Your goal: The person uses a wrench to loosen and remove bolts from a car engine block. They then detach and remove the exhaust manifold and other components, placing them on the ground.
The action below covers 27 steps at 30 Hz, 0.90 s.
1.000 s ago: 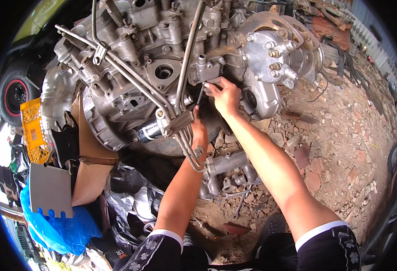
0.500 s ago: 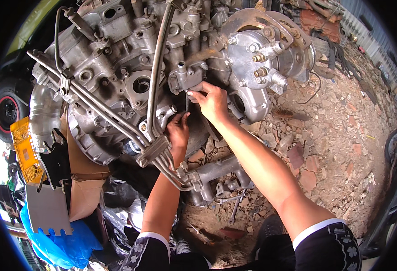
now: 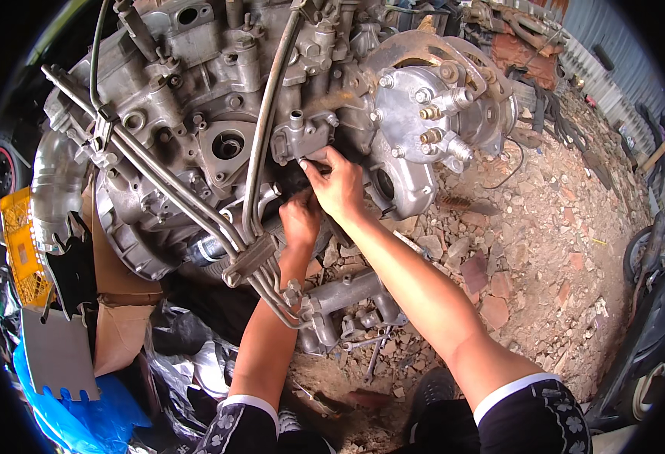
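Observation:
A large grey metal engine (image 3: 173,98) with pipes and bolts fills the upper left. My right hand (image 3: 336,185) is closed in a pinch, thumb and forefinger at the lower edge of a small cast housing (image 3: 302,136) with a short spout on top. Whatever lies between those fingertips is too small to make out. Just below and left of it, my left hand (image 3: 300,217) is curled closed under the housing. Its fingertips are hidden in shadow, along with anything they grip. A bundle of metal pipes (image 3: 266,129) runs past both hands on the left.
Right of my hands a round pump-like unit (image 3: 412,113) juts from the engine. A metal manifold (image 3: 347,295) lies below, near a wrench (image 3: 378,354) on the rubble-strewn ground (image 3: 529,250). A cardboard box (image 3: 120,325), yellow crate (image 3: 26,242) and blue plastic bag (image 3: 90,416) crowd the left.
My left hand has risen closer to the right one and curled more. The thin dark rod seen between the hands no longer shows. The whole view has shifted slightly.

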Each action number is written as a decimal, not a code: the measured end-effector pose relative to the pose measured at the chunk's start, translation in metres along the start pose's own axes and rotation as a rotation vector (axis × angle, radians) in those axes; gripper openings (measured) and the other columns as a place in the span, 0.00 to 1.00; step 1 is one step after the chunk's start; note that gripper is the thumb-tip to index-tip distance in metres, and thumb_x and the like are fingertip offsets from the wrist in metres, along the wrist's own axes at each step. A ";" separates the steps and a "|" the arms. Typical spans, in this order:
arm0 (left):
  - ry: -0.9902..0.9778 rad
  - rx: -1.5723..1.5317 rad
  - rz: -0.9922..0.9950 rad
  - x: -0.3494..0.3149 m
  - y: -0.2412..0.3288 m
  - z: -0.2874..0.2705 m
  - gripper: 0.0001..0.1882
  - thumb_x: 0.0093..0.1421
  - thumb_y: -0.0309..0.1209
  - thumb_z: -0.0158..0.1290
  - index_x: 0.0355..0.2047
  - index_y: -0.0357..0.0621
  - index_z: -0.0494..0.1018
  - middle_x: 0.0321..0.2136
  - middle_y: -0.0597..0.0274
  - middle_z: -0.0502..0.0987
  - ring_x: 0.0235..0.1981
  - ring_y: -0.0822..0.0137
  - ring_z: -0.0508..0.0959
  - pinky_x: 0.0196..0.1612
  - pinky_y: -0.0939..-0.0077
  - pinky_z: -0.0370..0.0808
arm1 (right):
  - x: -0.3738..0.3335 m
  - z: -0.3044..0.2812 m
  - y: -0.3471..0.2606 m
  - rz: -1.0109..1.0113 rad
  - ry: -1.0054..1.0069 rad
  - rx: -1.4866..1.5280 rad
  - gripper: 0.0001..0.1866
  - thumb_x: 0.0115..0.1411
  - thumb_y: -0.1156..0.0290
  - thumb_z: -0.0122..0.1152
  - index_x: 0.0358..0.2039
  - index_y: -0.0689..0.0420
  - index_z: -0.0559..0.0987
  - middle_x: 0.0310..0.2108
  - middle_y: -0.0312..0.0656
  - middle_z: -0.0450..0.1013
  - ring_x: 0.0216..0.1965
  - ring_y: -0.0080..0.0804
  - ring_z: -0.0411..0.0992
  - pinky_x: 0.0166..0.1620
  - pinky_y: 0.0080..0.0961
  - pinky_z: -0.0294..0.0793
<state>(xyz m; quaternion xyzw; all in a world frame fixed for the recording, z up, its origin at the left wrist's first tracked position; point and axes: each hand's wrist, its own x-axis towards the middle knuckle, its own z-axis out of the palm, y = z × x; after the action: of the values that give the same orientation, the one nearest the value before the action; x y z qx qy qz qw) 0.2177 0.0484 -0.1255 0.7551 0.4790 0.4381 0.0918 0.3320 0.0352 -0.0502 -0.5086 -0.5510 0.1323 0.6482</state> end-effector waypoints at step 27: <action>0.482 -1.361 -0.834 -0.034 0.023 -0.036 0.16 0.64 0.34 0.64 0.49 0.42 0.76 0.40 0.61 0.79 0.43 0.68 0.77 0.49 0.70 0.75 | -0.012 0.013 0.010 0.538 -0.067 0.786 0.11 0.66 0.71 0.65 0.47 0.59 0.79 0.40 0.38 0.81 0.37 0.25 0.81 0.37 0.21 0.80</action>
<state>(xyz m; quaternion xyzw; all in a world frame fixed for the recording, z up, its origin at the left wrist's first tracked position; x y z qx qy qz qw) 0.2001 -0.0010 -0.1110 0.1810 0.3565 0.7115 0.5779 0.3201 0.0372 -0.0668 -0.3450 -0.3289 0.5100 0.7160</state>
